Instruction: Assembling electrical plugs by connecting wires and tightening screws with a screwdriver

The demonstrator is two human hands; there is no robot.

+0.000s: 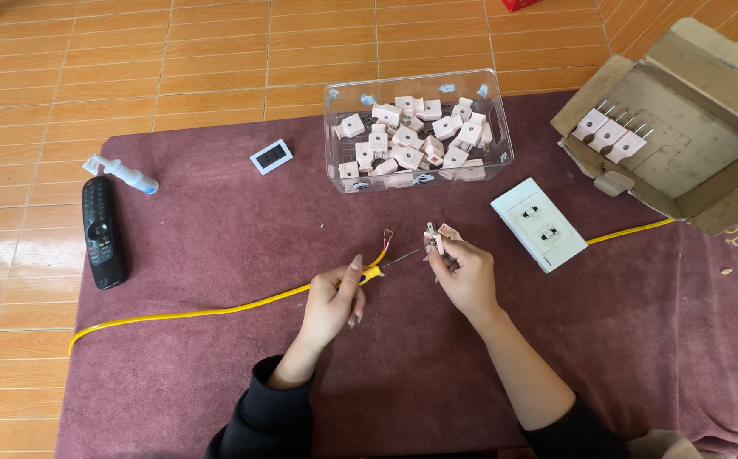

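Head view: left hand [335,299] pinches the yellow cable [216,311] at its stripped end, right hand [464,272] holds an open pink plug [438,237], both mid-tabletop [216,238]; best to keep the bare strands twisted tight and feed them straight into the plug terminal. Clear bin [418,129] at the far edge holds many loose pink plug parts. Cardboard box [683,127] at the far right corner holds three finished plugs, prongs up.

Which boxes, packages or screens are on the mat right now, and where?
Clear plastic bin: mat's far edge, centre, rectangular, full of pale pink plug parts.
Cardboard box: far right, brown, flaps open, pink plugs inside.
Small display: left of the bin, white frame, dark screen.
Remote control: left edge, black, long.
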